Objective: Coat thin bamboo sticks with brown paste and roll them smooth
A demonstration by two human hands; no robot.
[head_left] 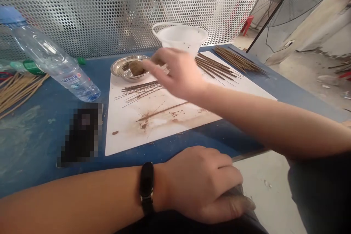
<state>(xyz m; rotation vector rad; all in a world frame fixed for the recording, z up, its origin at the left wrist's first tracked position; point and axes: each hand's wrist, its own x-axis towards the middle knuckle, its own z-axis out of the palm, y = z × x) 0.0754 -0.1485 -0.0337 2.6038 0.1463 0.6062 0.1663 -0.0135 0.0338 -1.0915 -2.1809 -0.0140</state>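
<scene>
- The right hand (179,71) reaches in from the right, palm down over the white board (123,139), fingers pointing left at the brown lump (137,67).
- Its fingertips are blurry, so I cannot tell if they are wide or pinching.
- The left hand (204,182) lies low, fingers bent over dark cloth (236,192); I cannot tell if it grips.
- The lump sits in the shiny bowl (116,70), by the board's back left corner.
- Thin sticks (139,89) and one long stick (161,111) lie under the right arm's side.
- The bucket (182,36) stands behind the right hand.
- The board's front left part has open room, near the blue table's (164,148) front edge.
</scene>
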